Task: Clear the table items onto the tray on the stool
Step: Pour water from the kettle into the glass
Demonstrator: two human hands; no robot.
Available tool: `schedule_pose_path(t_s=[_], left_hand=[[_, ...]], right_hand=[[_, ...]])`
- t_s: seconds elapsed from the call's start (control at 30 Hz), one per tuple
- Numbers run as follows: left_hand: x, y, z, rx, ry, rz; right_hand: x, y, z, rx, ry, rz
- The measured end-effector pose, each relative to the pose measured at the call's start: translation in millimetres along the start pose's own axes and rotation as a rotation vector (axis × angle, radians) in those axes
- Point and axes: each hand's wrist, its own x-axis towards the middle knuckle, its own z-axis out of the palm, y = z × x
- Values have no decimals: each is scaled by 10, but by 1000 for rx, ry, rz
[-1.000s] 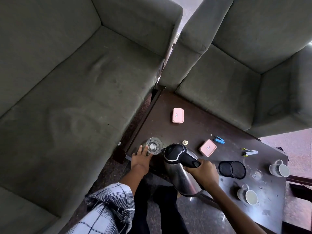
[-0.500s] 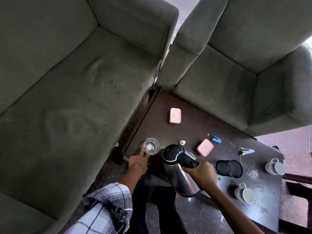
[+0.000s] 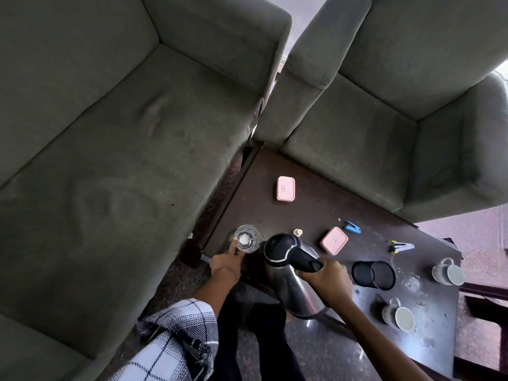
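Observation:
A dark wooden table point(image 3: 310, 213) stands between two sofas. My right hand point(image 3: 327, 281) grips the black handle of a steel kettle point(image 3: 291, 284), which hangs tilted over the table's near edge. At the table's near left corner stands a clear glass point(image 3: 247, 239). My left hand point(image 3: 225, 266) holds it low on its near side, with the index finger laid along its wall. Neither the tray nor the stool is in view.
On the table lie two pink boxes point(image 3: 285, 188) point(image 3: 334, 240), a blue stapler point(image 3: 352, 227), a small cream cap point(image 3: 297, 232), a yellow-tipped clip point(image 3: 401, 246), a tipped black mesh cup point(image 3: 373, 274), a second glass point(image 3: 412, 281) and two mugs point(image 3: 448, 272) point(image 3: 398, 314). Grey sofas point(image 3: 123, 160) point(image 3: 384, 127) hem in the left and far sides.
My left hand's spread fingers have closed in on the glass, leaving the index finger along its side. The kettle stays gripped in my right hand, almost unmoved.

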Motion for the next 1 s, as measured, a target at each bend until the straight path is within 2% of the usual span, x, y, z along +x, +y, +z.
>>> schedule_pose_path(t_s=[1.0], left_hand=[[2,-37,14,20,-31,-4]], right_hand=[[0,-37,-7,-87,-7,-37]])
